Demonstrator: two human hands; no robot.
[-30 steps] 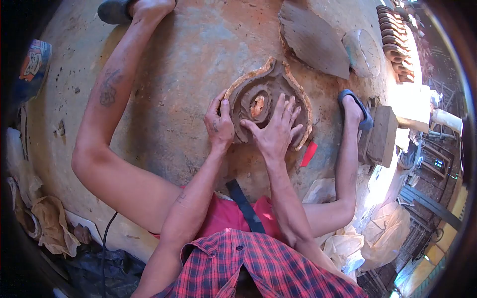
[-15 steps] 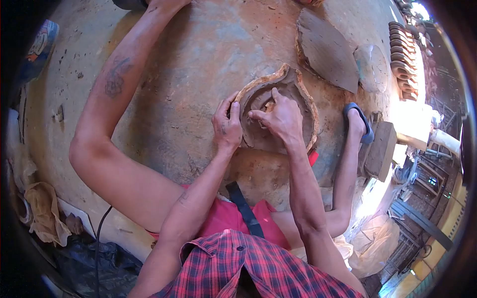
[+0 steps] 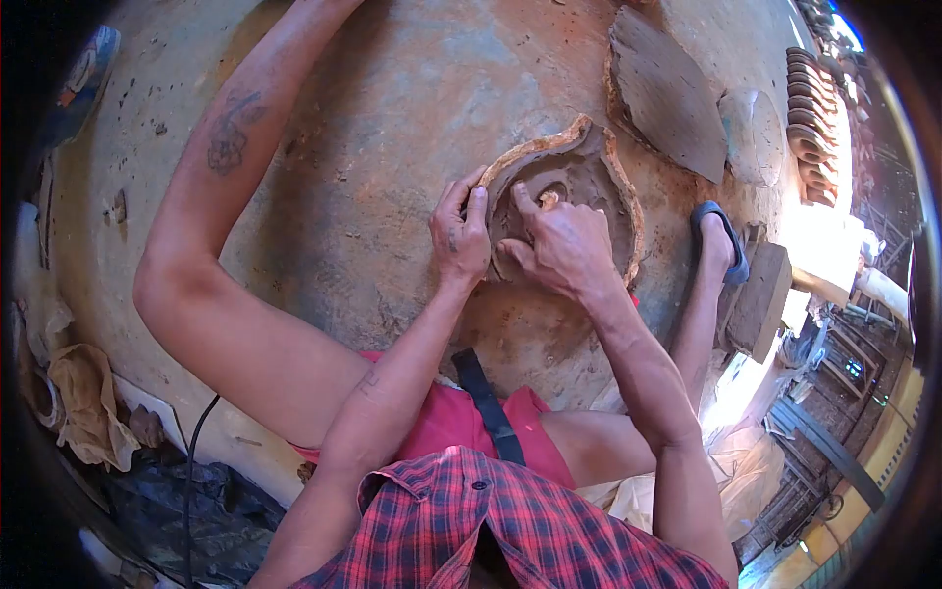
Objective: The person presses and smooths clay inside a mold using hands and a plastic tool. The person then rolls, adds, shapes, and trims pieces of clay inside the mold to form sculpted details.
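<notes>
A teardrop-shaped mould [image 3: 636, 211] with a rough orange-tan rim lies on the floor between my legs. Wet grey clay [image 3: 589, 175] lines its inside, and a small tan knob [image 3: 549, 199] shows near the middle. My left hand [image 3: 461, 228] grips the mould's left rim, thumb on top and fingers round the outside. Inside the mould, my right hand [image 3: 569, 243] touches the clay, index finger stretched out and thumb apart. Its other fingers are bent and partly hidden; I see nothing held in it.
A grey clay slab [image 3: 667, 93] lies beyond the mould, beside a pale translucent piece [image 3: 752, 135]. Stacked curved clay pieces [image 3: 812, 123] stand at the far right. Clay blocks [image 3: 758, 301] sit by my sandalled foot [image 3: 719, 240]. A black cable [image 3: 193, 456] runs at lower left.
The mould appears slightly higher and further right in view, along with the whole scene. My right index finger has shifted left across the clay. My left hand keeps its hold on the rim.
</notes>
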